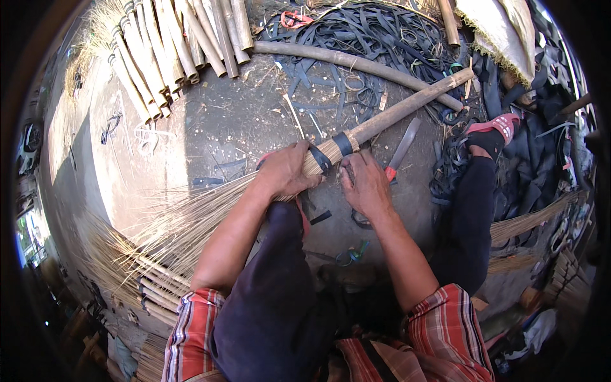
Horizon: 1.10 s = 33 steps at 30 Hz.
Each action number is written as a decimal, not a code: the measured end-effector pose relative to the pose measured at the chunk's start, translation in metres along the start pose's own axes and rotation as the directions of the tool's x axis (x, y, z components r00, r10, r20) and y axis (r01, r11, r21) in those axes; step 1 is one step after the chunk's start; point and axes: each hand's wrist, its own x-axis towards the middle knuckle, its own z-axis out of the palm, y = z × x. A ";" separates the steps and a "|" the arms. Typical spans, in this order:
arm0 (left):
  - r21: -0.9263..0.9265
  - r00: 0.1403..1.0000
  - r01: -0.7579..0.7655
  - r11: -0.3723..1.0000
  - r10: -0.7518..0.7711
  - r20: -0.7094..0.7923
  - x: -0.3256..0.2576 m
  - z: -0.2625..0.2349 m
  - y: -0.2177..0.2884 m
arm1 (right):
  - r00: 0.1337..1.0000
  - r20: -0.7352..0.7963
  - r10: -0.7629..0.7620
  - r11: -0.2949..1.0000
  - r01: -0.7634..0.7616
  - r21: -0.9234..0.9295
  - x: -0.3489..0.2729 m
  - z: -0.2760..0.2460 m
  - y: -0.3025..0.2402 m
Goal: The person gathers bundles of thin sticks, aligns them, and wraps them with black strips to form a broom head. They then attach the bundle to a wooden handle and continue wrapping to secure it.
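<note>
Spreading across the whole view, the dirt ground (216, 121) carries everything else, with a row of bamboo poles (172, 44) stacked at the upper left and a tangle of black rubber strips (375, 38) heaped at the top and right. Next in size, the broom (375, 124) lies slantwise across the middle: its bamboo handle runs up to the right, its straw bristles fan down to the left, and its bound neck sits over the person's knee. More finished brooms (140, 280) lie at the lower left. A foot in a red sandal (496, 127) rests to the right. The left hand (286, 172) is clamped around the neck just below the black band (344, 143). The right hand (366, 184) sits just beside it, fingers curled together at the binding; whether they pinch a strip I cannot tell. A knife (401, 149) with a red grip lies on the ground behind that hand.
</note>
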 end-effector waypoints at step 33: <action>-0.772 0.550 -0.571 0.279 -0.568 -0.612 -0.062 -0.081 0.015 | 0.906 -0.281 -0.318 0.948 0.299 -0.106 0.116 -0.036 -0.151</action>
